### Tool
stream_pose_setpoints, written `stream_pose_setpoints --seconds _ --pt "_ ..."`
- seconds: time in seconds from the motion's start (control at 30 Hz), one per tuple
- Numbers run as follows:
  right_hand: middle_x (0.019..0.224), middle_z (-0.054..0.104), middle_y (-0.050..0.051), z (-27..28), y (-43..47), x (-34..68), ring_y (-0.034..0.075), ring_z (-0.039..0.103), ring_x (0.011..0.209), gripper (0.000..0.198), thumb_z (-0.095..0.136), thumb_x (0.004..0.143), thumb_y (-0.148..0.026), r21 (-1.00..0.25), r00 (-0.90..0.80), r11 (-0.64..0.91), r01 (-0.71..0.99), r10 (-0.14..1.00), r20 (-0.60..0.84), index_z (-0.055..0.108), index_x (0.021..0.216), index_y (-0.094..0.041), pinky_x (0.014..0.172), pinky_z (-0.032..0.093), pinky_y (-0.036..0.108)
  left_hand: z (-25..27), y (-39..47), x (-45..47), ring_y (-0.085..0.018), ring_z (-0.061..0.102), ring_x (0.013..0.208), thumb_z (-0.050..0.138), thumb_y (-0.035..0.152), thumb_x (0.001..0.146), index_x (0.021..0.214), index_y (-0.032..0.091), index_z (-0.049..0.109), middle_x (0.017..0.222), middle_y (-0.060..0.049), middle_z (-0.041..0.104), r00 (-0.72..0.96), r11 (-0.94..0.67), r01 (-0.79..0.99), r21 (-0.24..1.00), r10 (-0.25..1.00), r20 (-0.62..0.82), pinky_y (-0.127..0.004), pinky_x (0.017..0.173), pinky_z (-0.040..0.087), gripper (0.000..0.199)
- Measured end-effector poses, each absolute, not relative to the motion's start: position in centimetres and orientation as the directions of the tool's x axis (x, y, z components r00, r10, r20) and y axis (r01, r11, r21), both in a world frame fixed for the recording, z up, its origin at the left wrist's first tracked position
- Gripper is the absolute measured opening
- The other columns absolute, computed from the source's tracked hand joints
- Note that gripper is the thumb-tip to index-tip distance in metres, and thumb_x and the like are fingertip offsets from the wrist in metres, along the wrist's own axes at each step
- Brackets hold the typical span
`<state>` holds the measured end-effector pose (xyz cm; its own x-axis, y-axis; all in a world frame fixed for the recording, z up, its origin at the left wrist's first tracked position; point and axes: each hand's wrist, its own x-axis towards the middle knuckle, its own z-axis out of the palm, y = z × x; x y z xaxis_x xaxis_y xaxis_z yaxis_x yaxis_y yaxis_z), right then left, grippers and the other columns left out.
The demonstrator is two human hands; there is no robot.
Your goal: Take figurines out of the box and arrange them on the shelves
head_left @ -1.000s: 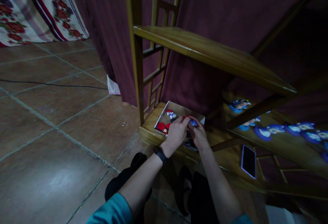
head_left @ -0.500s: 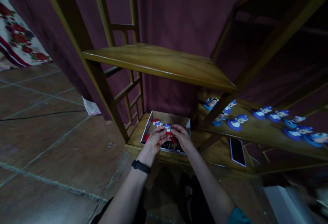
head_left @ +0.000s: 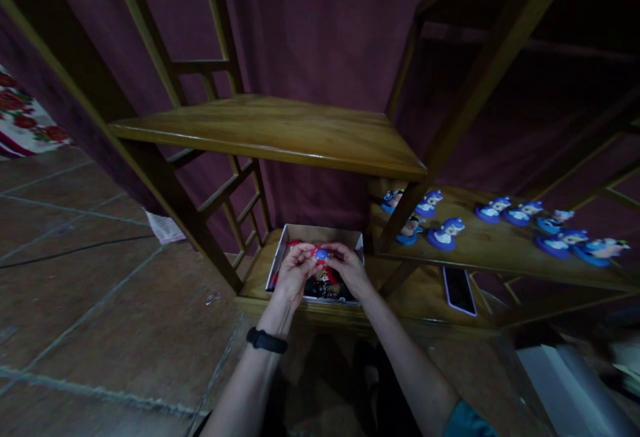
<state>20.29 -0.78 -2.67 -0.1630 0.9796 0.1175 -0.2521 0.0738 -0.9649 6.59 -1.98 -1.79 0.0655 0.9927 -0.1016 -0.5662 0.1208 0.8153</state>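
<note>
Two hands share one blue-and-red figurine (head_left: 321, 255), the left hand (head_left: 294, 271) and the right hand (head_left: 351, 270) both pinching it in their fingertips above the box. Nine more figurines (head_left: 445, 234) stand on the right shelf (head_left: 493, 245), and one phone (head_left: 459, 290) lies dark-screened below them. There is one box (head_left: 327, 233), lidless, holding red pieces (head_left: 327, 275) and dark ones, too jumbled to count. It sits on the low board (head_left: 257, 269) of a wooden rack, beneath one bare plank (head_left: 280, 129). A purple curtain (head_left: 315, 37) hangs behind; the floor (head_left: 120, 330) is brown tile, crossed at left by one black cable (head_left: 85, 250).
</note>
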Motion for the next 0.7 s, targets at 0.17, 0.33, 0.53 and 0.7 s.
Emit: stream_pose_setpoints --seconds 0.17,0.33,0.53,0.7 --pt "0.082 0.066 0.001 -4.8 -0.5 19.4 0.013 0.058 0.071 0.029 0.071 0.058 -0.027 -0.931 -0.12 -0.111 -0.349 0.99 -0.074 0.065 0.086 -0.019 0.067 0.045 0.025 -3.2 -1.7 6.4 -0.012 0.063 0.061 0.063 0.001 0.066 0.091 0.015 0.058 0.07 -0.002 0.065 0.033 0.252 -0.599 0.76 0.956 -0.291 -0.025 0.062 0.054 0.03" --pt "0.081 0.066 0.001 -5.4 -0.4 18.6 0.013 0.058 0.066 0.033 0.071 0.057 -0.028 -0.904 -0.124 -0.17 -0.393 0.984 -0.131 0.065 0.089 -0.019 0.061 0.045 0.024 -3.9 -1.3 5.8 -0.011 0.064 0.06 0.054 -0.003 0.073 0.084 0.011 0.058 0.07 -0.005 0.066 0.146 0.424 -0.657 0.623 0.882 -0.447 -0.024 0.063 0.054 0.018" --pt "0.095 0.066 0.002 -4.0 -0.3 19.1 0.016 0.059 0.084 0.03 0.066 0.065 -0.031 -0.95 -0.132 0.023 -0.312 0.989 0.068 0.064 0.095 -0.023 0.073 0.047 0.027 -2.9 -1.2 5.2 -0.015 0.066 0.071 0.058 0.008 0.076 0.09 0.013 0.06 0.082 -0.007 0.068 0.188 0.385 -0.682 0.622 0.914 -0.36 -0.035 0.075 0.054 0.015" --pt "0.094 0.066 0.001 -3.4 -0.2 19.6 0.016 0.059 0.088 0.024 0.064 0.069 -0.03 -0.969 -0.192 0.145 -0.198 0.964 0.184 0.065 0.092 -0.023 0.084 0.044 0.031 -2.2 -1.3 4.7 -0.013 0.065 0.065 0.066 0.008 0.069 0.086 0.011 0.062 0.076 -0.007 0.069 0.178 0.381 -0.592 0.711 0.921 -0.346 -0.026 0.066 0.055 0.018"
